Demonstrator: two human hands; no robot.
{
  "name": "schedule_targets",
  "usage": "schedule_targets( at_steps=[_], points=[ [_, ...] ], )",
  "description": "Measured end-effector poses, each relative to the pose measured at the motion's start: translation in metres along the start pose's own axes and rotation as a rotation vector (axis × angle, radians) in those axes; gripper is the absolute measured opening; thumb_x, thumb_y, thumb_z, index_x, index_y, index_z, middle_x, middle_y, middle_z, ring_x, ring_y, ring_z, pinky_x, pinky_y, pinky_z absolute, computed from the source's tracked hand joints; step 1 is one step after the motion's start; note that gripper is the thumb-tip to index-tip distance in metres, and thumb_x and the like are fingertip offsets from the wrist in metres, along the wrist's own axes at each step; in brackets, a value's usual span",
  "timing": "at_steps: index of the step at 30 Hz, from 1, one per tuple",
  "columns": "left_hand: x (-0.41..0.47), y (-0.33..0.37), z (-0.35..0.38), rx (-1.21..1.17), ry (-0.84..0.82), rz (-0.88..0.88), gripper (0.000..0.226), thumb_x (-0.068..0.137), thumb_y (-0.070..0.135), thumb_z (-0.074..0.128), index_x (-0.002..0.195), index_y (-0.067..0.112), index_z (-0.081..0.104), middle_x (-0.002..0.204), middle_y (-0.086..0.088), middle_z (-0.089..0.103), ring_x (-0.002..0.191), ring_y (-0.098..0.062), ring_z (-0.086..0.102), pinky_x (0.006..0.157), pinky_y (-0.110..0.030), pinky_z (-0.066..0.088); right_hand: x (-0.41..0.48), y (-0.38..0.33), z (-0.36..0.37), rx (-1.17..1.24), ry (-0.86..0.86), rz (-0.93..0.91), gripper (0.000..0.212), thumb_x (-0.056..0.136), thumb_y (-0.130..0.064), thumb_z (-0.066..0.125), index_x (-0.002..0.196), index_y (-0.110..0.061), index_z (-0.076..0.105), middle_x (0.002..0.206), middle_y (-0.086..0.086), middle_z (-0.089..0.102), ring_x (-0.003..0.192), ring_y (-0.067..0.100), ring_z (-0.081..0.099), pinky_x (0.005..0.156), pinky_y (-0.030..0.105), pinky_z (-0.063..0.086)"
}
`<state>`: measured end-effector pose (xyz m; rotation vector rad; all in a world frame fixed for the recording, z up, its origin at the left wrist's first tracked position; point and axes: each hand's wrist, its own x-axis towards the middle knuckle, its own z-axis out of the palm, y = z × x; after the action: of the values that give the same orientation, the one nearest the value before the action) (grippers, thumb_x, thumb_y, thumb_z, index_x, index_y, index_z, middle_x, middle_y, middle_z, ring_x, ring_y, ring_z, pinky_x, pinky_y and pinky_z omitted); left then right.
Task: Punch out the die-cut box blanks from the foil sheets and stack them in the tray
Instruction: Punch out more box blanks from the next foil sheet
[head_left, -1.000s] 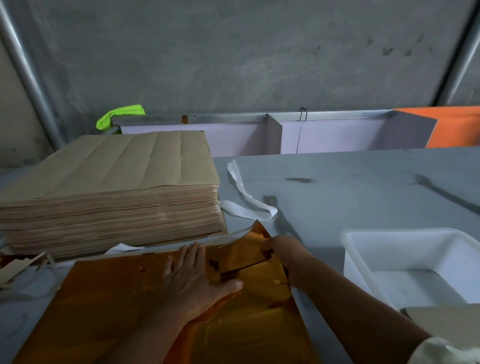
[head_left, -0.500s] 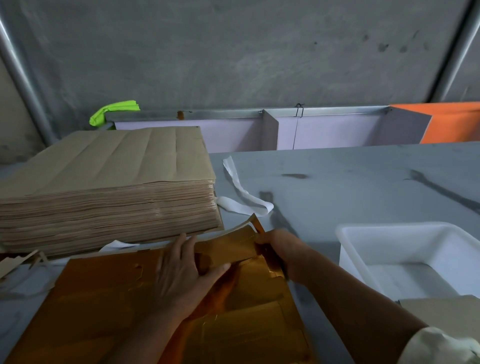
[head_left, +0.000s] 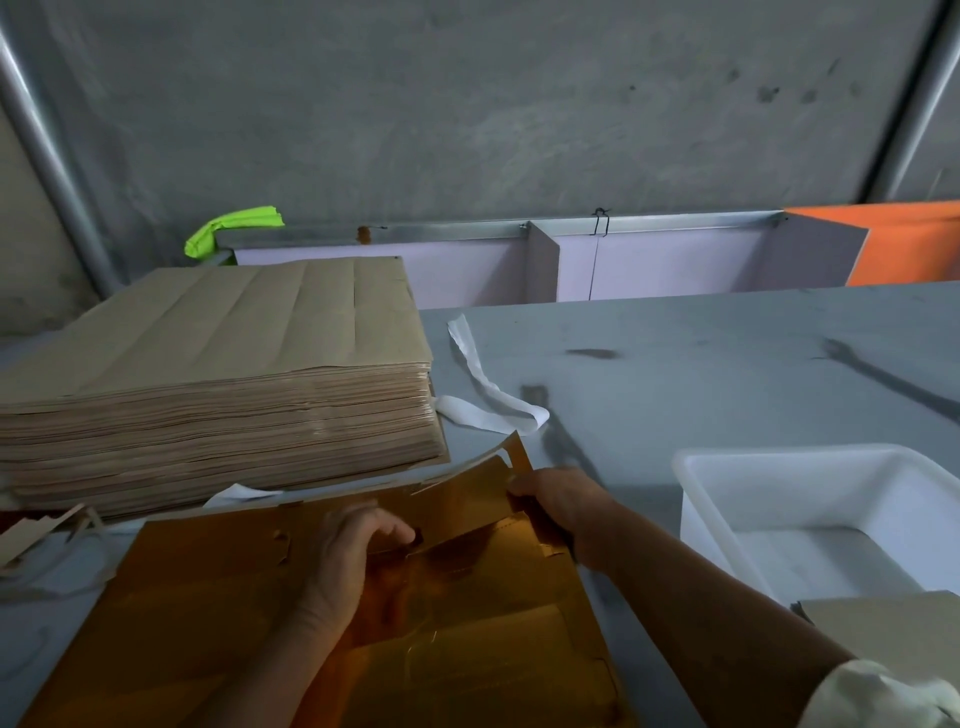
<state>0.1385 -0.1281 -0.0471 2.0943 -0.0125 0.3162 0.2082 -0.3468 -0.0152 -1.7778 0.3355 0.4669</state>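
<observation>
Presently the left grip (head_left: 358, 545) is curled over a cut edge in the gold sheet (head_left: 208, 623), fingertips tucked under the lip. The right grip (head_left: 556, 499) is clamped on the sheet's far right edge, thumb side hidden beneath the foil. Between the two, a raised band is seen, judged to be a blank (head_left: 457, 499) partly freed; its far edge is bowed up off the counter (head_left: 727, 364), and its long axis runs from 9 to 3 o'clock, grip to grip. The rest of the sheet is spread flat toward 6 o'clock.

The tray (head_left: 691, 467) is placed at 3 o'clock of the right grip, near but apart, so the right grip is the nearer one for the carry. It is judged that the blank must first be torn clear along its near edge, with the waste held down by the left grip.

A tall stack (head_left: 208, 364) of brown sheets is set at 11 o'clock, just beyond the foil, and a white strip (head_left: 488, 384) is left at 12 o'clock.
</observation>
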Motion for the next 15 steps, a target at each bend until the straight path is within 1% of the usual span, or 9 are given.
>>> schedule_targets(
  at_steps=[1,2,4,6,8,9,11,13,15],
  points=[
    [0.001,0.006,0.0,-0.06,-0.013,-0.068,0.053,0.083,0.045,0.034,0.075,0.009,0.072,0.091,-0.001,0.07,0.1,-0.014,0.059,0.088,-0.027,0.037,0.0,0.0,0.0,-0.001,-0.004,-0.005,0.018,0.089,-0.023,0.066,0.098,-0.007,0.062,0.082,0.012,0.07,0.075,0.027,0.069,0.084,0.041,0.058],
    [0.002,0.009,0.0,-0.078,-0.026,-0.122,0.055,0.083,0.052,0.038,0.073,0.01,0.073,0.087,0.002,0.07,0.091,-0.01,0.06,0.08,-0.025,0.037,-0.001,-0.001,0.0,0.002,-0.006,-0.008,0.017,0.089,-0.022,0.066,0.097,-0.007,0.063,0.081,0.012,0.07,0.075,0.027,0.069,0.084,0.041,0.058],
    [0.004,0.012,0.002,-0.032,-0.039,-0.178,0.058,0.086,0.065,0.052,0.073,0.012,0.071,0.08,-0.001,0.068,0.077,-0.01,0.059,0.068,-0.024,0.034,-0.003,-0.001,-0.001,0.012,-0.017,-0.007,0.016,0.09,-0.022,0.065,0.097,-0.007,0.063,0.083,0.013,0.071,0.077,0.028,0.069,0.087,0.043,0.058],
    [0.007,0.01,0.004,0.004,-0.012,-0.223,0.042,0.09,0.055,0.059,0.08,0.014,0.066,0.077,-0.005,0.066,0.071,-0.015,0.059,0.064,-0.026,0.038,-0.006,-0.002,-0.002,0.028,-0.041,-0.008,0.019,0.09,-0.021,0.064,0.102,-0.007,0.063,0.091,0.016,0.072,0.082,0.031,0.071,0.089,0.045,0.057],
    [0.01,0.008,0.005,0.042,0.022,-0.256,0.026,0.093,0.045,0.061,0.091,0.019,0.059,0.084,-0.004,0.064,0.075,-0.016,0.06,0.064,-0.026,0.04,-0.008,-0.005,-0.004,0.062,-0.068,-0.003,0.023,0.092,-0.022,0.062,0.109,-0.007,0.063,0.105,0.02,0.072,0.095,0.035,0.071,0.093,0.048,0.055],
    [0.011,0.007,0.006,0.036,0.04,-0.273,0.023,0.093,0.043,0.062,0.096,0.021,0.055,0.089,-0.002,0.064,0.079,-0.015,0.06,0.064,-0.026,0.039,-0.009,-0.006,-0.005,0.078,-0.08,0.001,0.024,0.093,-0.023,0.062,0.112,-0.008,0.062,0.108,0.02,0.071,0.098,0.036,0.07,0.095,0.049,0.054],
    [0.012,0.007,0.007,-0.012,0.045,-0.305,0.025,0.092,0.043,0.064,0.105,0.026,0.05,0.095,0.003,0.064,0.085,-0.01,0.061,0.065,-0.025,0.038,-0.011,-0.007,-0.006,0.113,-0.1,0.006,0.025,0.094,-0.025,0.062,0.113,-0.01,0.062,0.107,0.019,0.071,0.094,0.034,0.071,0.093,0.048,0.055],
    [0.011,0.007,0.007,-0.036,0.01,-0.307,0.02,0.093,0.042,0.062,0.104,0.027,0.056,0.093,0.004,0.068,0.087,-0.011,0.064,0.069,-0.026,0.04,-0.01,-0.007,-0.006,0.129,-0.113,0.005,0.024,0.095,-0.027,0.063,0.113,-0.011,0.063,0.103,0.017,0.072,0.087,0.032,0.071,0.089,0.046,0.056],
    [0.01,0.007,0.006,-0.053,-0.019,-0.284,0.014,0.094,0.037,0.063,0.093,0.023,0.065,0.084,0.002,0.072,0.085,-0.013,0.067,0.071,-0.029,0.044,-0.01,-0.007,-0.006,0.122,-0.116,-0.002,0.023,0.094,-0.027,0.063,0.111,-0.011,0.064,0.103,0.017,0.073,0.088,0.032,0.072,0.089,0.046,0.056]
  ],
)
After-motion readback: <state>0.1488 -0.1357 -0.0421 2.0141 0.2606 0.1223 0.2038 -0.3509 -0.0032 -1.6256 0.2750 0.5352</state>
